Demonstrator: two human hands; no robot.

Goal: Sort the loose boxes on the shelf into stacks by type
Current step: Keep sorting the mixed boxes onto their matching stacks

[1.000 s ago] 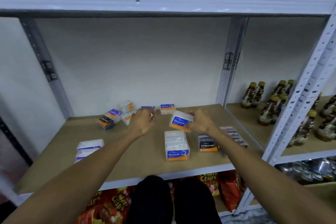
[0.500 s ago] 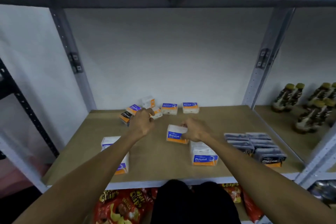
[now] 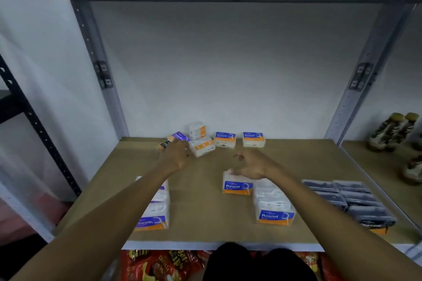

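The shelf (image 3: 205, 212) is a flat brown board w/ a grey metal frame. The boxes are small, rectangular, glossy plastic w/ blue-orange labels. The right hand (image 3: 249, 163) is released, palm down, fingers loosely curled, just above a Round box (image 3: 237, 186) standing on the board. The left hand (image 3: 177, 156) stretches forward to a tilted box (image 3: 203, 146) just beyond its fingers; grasping or not, I cannot tell.

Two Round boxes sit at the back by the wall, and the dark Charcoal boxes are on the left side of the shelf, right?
Not quite. The two Round boxes do sit at the back by the wall, but the dark Charcoal boxes are on the right side of the shelf. The head view shows it.
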